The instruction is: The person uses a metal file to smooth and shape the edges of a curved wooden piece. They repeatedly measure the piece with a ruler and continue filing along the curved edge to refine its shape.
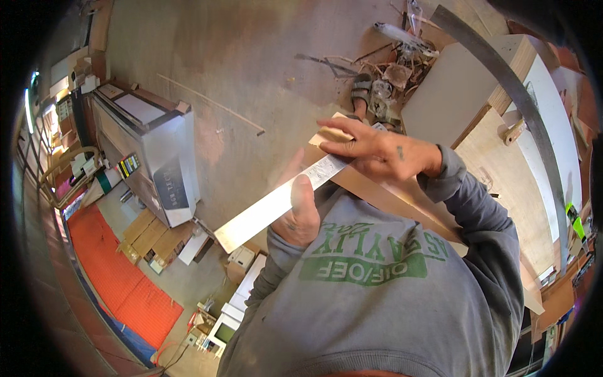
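My left hand [301, 210] grips a long, shiny metal straightedge with markings [257, 223], its thumb lying over the face and the fingers largely behind it. The strip runs diagonally across in front of my grey sweatshirt. My right hand [370, 151] is at the upper end of the strip, fingers curled over the top of a tan board [380, 191], with a small pale piece under the index finger that I cannot clearly make out. The board slants down to the right beneath both the strip and my right wrist. My sandalled feet show beyond it.
Pale panels with a wooden-handled tool [510, 132] and a curved dark strip [496, 63] stand at right. Scrap [399, 75] lies by my feet, a thin stick [207, 100] on the floor. At left are a large boxy unit [144, 157], cardboard [147, 239] and an orange mat [113, 270].
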{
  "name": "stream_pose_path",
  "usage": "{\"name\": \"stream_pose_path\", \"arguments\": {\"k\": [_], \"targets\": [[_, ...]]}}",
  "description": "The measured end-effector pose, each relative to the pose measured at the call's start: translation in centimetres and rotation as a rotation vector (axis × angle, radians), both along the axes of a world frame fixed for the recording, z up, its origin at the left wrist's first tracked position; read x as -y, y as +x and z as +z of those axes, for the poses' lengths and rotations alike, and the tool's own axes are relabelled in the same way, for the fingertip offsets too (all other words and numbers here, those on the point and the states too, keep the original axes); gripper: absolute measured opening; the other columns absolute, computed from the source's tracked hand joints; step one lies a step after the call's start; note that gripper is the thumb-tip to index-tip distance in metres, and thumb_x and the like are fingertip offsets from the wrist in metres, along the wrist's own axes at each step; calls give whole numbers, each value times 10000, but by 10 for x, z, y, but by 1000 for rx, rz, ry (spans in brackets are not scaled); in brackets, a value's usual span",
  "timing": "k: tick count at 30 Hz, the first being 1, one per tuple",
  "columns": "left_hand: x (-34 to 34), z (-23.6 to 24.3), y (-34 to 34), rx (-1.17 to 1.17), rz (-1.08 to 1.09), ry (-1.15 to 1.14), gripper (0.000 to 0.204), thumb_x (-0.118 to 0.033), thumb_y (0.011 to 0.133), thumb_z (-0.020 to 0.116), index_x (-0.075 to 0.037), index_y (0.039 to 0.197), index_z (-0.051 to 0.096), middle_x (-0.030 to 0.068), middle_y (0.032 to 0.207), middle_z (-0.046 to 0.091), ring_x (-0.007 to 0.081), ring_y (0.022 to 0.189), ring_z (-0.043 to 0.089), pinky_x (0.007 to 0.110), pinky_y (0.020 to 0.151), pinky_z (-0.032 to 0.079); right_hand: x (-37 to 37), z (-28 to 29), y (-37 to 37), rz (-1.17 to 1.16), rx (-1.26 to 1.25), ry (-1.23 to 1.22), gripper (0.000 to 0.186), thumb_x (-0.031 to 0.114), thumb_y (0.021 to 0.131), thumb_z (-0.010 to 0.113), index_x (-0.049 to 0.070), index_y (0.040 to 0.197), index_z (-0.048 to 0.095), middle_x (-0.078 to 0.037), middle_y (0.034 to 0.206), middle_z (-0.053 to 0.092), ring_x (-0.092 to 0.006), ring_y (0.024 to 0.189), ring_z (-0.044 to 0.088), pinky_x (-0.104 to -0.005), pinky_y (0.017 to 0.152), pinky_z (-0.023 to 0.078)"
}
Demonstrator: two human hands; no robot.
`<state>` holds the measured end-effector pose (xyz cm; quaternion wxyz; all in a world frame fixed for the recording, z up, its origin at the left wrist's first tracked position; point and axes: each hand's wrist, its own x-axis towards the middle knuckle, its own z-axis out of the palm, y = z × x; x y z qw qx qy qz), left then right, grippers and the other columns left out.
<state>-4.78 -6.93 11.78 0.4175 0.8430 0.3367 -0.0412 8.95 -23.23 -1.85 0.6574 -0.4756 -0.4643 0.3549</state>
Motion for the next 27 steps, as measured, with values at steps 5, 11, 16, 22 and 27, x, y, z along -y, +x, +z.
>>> {"name": "stream_pose_path", "arguments": {"k": [5,11,16,22,27], "targets": [[4,15,13,-64,-31,-6,555,-269,1033,479,128,1403,598,280,1213,716,321,1081,709,396,946,549,-39,-38,3,-41,-71,-297,656,482,1143,359,8,1586,453,-241,1618,448,-402,1491,434,-465,1235,354],[9,10,24,105,5,-57,586,-259,1007,559,99,1451,422,289,1312,642,316,1206,638,423,1025,498,-75,-57,-12,-32,-59,-66,552,400,1148,329,-30,1041,660,-232,996,667,-440,1026,598,-519,959,478],[5,18,30,-143,19,-148,557,-211,994,488,72,1460,371,298,1374,594,341,1266,589,441,1066,468,-76,-61,-13,-30,-7,-55,505,348,1142,344,-37,991,636,-219,965,666,-428,982,595,-511,922,487],[4,10,36,-118,121,-150,532,-176,976,393,68,1449,364,286,1335,601,309,1231,573,429,1123,409,-76,-61,-13,-4,-58,-160,485,352,1139,361,-10,1085,680,-224,975,676,-429,983,619,-511,941,488],[0,-1,41,-93,216,-209,520,-174,980,390,51,1448,377,269,1345,606,295,1238,580,426,1125,418,-72,-61,-9,68,-281,-211,488,397,1135,397,19,1209,695,-229,1047,685,-420,1062,644,-480,964,495]]}}
